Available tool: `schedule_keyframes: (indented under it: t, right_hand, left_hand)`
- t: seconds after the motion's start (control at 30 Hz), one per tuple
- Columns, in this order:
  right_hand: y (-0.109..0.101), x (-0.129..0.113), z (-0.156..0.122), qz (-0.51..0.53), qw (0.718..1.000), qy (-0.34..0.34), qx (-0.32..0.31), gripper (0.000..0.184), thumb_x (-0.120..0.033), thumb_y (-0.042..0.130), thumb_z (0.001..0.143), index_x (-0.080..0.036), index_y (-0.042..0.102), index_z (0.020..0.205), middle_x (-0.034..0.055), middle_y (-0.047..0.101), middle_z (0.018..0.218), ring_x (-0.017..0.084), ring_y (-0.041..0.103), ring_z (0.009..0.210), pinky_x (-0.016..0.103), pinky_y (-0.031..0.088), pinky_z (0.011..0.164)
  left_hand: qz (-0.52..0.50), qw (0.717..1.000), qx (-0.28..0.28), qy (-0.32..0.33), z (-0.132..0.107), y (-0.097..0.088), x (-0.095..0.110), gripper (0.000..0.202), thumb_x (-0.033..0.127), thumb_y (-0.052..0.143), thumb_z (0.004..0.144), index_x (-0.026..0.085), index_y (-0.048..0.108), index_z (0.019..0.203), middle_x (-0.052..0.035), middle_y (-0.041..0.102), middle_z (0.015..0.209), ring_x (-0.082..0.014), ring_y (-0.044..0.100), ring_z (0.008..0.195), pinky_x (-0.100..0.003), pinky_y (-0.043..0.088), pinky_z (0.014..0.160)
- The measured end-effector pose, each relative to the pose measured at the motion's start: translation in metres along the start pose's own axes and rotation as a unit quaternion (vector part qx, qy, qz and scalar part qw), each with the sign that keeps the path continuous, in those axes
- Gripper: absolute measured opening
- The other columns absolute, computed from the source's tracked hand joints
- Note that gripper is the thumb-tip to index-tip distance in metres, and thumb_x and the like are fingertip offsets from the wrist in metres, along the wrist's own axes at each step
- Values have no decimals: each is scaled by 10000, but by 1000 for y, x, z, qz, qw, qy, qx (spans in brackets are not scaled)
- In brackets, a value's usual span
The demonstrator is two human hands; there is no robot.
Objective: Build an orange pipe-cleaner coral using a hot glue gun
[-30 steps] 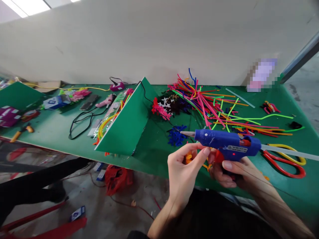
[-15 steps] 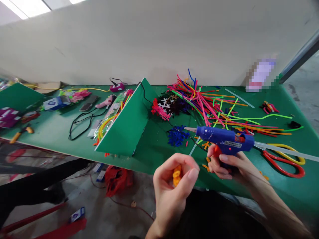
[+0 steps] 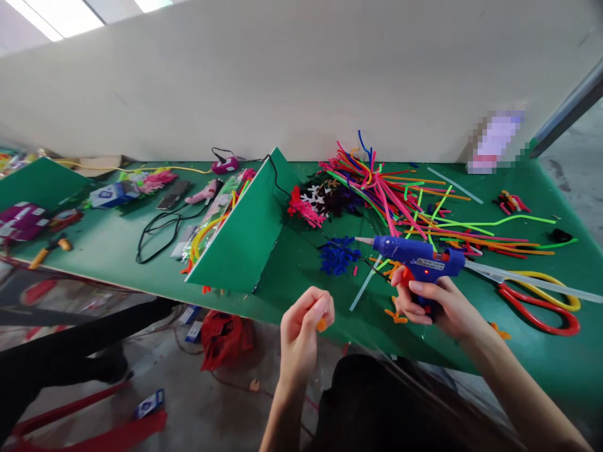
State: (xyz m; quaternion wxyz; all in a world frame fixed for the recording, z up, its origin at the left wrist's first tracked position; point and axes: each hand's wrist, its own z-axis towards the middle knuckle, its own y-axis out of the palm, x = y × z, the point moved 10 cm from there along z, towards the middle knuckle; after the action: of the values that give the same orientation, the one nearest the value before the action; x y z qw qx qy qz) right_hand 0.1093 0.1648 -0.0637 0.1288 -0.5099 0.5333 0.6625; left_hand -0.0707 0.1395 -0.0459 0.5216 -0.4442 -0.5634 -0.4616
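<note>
My right hand (image 3: 431, 304) grips the handle of a blue hot glue gun (image 3: 417, 255) over the green table (image 3: 301, 276); its nozzle points left and a clear glue stick sticks out behind. My left hand (image 3: 304, 326) is held near the table's front edge, fingers pinched on a small orange pipe-cleaner piece (image 3: 321, 324). Small orange bits (image 3: 394, 316) lie on the table under the gun. A blue fuzzy shape (image 3: 336, 257) lies just left of the nozzle.
A heap of coloured pipe cleaners (image 3: 400, 201) covers the far table. Red-and-yellow scissors (image 3: 541, 301) lie at right. A green divider board (image 3: 245, 229) stands slanted at centre. Beyond it are a pink glue gun (image 3: 202, 191), black cable (image 3: 160, 229), boxes. A red bag (image 3: 226, 336) sits on the floor.
My left hand has pulled away from the glue gun's nozzle, down and to the left, with the orange piece. The glue gun has sunk closer to the table.
</note>
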Motion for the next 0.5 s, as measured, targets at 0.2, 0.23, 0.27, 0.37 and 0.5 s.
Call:
schedule_keyframes:
  t: [0.2, 0.23, 0.27, 0.37, 0.5]
  right_hand:
    - [-7, 2, -2, -12, 1000, 2, 16, 179, -307, 576, 894, -136, 575, 945, -58, 420, 567, 65, 355, 437, 232, 244, 459]
    - [-6, 1, -3, -16, 1000, 3, 18, 190, -317, 586, 890, -136, 575, 946, -58, 419, 566, 68, 358, 444, 231, 243, 455]
    - [-6, 1, -3, -23, 1000, 4, 20, 205, -331, 593, 888, -136, 576, 948, -57, 418, 565, 72, 361, 452, 229, 241, 452]
    - [-2, 0, -3, -47, 999, 8, 23, 243, -368, 603, 887, -136, 580, 957, -55, 411, 569, 74, 357, 471, 225, 241, 448]
    - [-2, -4, 0, -68, 997, -1, 43, 273, -399, 614, 879, -140, 581, 958, -62, 393, 567, 74, 341, 460, 225, 242, 435]
  left_hand:
    - [293, 951, 79, -54, 49, -72, -61, 208, 362, 540, 782, 179, 583, 694, 15, 464, 563, -127, 425, 509, -245, 343, 500]
    - [321, 940, 105, -51, 56, -84, -61, 146, 318, 594, 734, 174, 618, 728, 5, 501, 576, -139, 454, 532, -252, 360, 530]
    - [346, 928, 133, -44, 61, -94, -58, 137, 285, 625, 704, 176, 650, 784, -1, 526, 591, -153, 476, 558, -259, 369, 557]
    - [396, 900, 183, -13, 62, -98, -30, 158, 288, 633, 736, 189, 690, 845, -35, 607, 670, -192, 536, 658, -284, 400, 638]
    - [353, 919, 152, 90, 29, -46, 35, 221, 375, 612, 827, 182, 721, 835, -28, 666, 722, -151, 537, 619, -265, 425, 618]
